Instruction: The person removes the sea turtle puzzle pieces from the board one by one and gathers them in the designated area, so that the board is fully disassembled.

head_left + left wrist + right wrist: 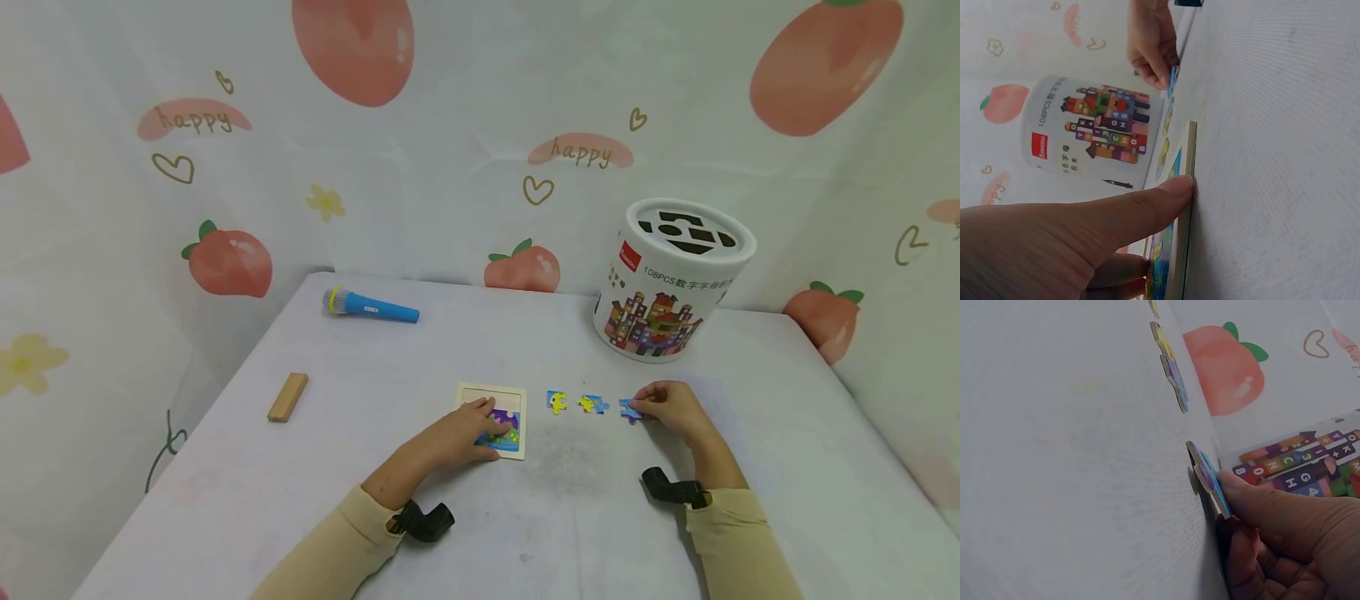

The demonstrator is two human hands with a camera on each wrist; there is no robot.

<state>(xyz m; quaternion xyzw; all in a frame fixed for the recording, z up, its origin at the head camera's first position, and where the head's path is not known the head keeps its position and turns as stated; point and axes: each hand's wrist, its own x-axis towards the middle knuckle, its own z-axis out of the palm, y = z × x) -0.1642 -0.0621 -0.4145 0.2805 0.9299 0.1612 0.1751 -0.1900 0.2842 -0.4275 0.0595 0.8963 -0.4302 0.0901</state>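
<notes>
My left hand (454,437) rests on a small square puzzle board (522,433) with a pale wooden rim. Its fingers reach over the board, and in the left wrist view the thumb (1147,209) lies straight, its tip at the rim's edge. Purple, green and blue pieces fill the board's lower part; bare wood shows above them. To the right, my right hand (678,408) pinches a blue puzzle piece (1209,475) between thumb and fingers; the piece is tilted up from the table. Between the hands lie a yellow-and-blue piece (556,402) and another joined-looking piece (593,404).
A large white block bucket (660,283) stands behind the right hand at the back of the table. At the back left lies a blue toy microphone (375,307). Left of the board is a wooden block (288,397). A printed cloth (450,167) hangs behind the table.
</notes>
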